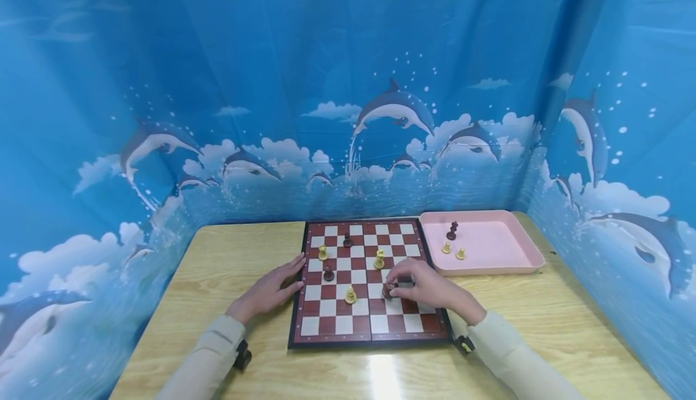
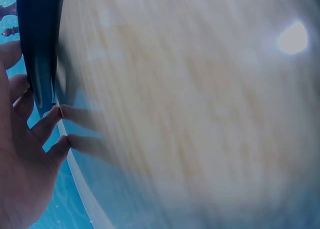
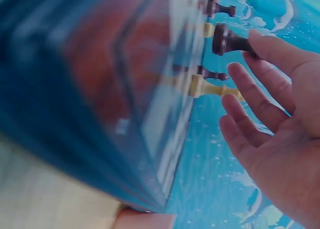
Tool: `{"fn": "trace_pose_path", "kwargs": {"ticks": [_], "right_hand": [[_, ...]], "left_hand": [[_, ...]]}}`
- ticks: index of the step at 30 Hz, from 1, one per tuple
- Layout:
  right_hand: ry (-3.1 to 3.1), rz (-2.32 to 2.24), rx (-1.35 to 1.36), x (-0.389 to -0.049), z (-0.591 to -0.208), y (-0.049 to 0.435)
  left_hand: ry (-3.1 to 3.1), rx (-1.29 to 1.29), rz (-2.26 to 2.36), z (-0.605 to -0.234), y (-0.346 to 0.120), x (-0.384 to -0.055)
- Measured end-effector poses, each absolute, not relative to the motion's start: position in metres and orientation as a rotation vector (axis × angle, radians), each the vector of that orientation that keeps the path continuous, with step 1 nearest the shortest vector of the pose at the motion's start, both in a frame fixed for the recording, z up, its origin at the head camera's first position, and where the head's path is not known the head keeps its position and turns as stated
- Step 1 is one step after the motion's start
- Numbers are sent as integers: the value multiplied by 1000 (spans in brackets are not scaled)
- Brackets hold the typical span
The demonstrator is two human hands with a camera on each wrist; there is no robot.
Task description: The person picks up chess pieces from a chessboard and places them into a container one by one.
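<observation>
A chessboard (image 1: 359,325) with dark red and white squares lies on the table. My right hand (image 1: 426,285) pinches a dark brown chess piece (image 3: 227,43) by its top between thumb and forefinger, its base facing the board's right half. The other fingers of that hand (image 3: 280,109) are spread loosely. My left hand (image 1: 269,288) touches the board's left edge with relaxed fingers; in the left wrist view its fingertips (image 2: 59,111) are right by the dark board rim (image 2: 40,44). Nearest the pinched piece stand a gold piece (image 1: 379,259) and another gold piece (image 1: 350,295).
Also on the board are a gold piece (image 1: 323,253) and two dark pieces, one nearer (image 1: 328,274) and one farther (image 1: 347,241). Behind right, a pink tray (image 1: 505,243) holds a dark piece (image 1: 452,231) and two gold pawns (image 1: 460,254). A dolphin-print curtain (image 1: 304,86) surrounds the table.
</observation>
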State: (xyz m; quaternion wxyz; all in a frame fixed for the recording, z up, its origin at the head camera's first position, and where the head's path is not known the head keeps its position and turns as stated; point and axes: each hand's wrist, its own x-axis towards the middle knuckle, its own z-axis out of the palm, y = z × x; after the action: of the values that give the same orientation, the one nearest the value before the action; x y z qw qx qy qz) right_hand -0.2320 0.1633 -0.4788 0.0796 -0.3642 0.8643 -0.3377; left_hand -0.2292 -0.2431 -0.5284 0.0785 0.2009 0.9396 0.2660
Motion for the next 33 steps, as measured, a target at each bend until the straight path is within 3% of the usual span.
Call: {"fn": "trace_pose_path", "kwargs": {"ticks": [33], "right_hand": [[2594, -1152, -992, -230, -471, 169]], "left_hand": [[2810, 653, 810, -528, -244, -229]]}}
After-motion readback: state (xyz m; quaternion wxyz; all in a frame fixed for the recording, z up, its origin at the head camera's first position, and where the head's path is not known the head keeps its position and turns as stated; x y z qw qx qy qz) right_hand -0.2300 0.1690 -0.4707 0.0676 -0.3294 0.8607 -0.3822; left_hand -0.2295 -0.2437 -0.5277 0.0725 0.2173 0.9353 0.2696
